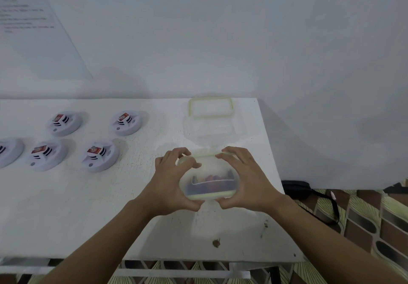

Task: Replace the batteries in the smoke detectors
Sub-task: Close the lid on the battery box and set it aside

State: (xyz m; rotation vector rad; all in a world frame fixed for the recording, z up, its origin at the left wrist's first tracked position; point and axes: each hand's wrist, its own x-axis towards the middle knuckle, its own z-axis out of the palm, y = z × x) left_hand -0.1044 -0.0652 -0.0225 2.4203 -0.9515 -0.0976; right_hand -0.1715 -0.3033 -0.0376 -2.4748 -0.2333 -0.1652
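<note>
Both my hands hold a clear plastic container (208, 174) with a pale green rim over the white table (110, 206). My left hand (174, 182) grips its left side and my right hand (245, 180) grips its right side, fingers curled over the lid. Dark and reddish batteries show dimly through its wall. Several white round smoke detectors lie face down at the left, each with a red battery in its back, such as one (100, 155) nearest my left hand and another (127, 122) behind it.
A second clear container with a green-rimmed lid (210, 115) stands behind the held one near the wall. The table's right edge runs close to my right hand. A black strap (309, 193) lies on the patterned floor at right. A paper sheet (28, 23) hangs on the wall.
</note>
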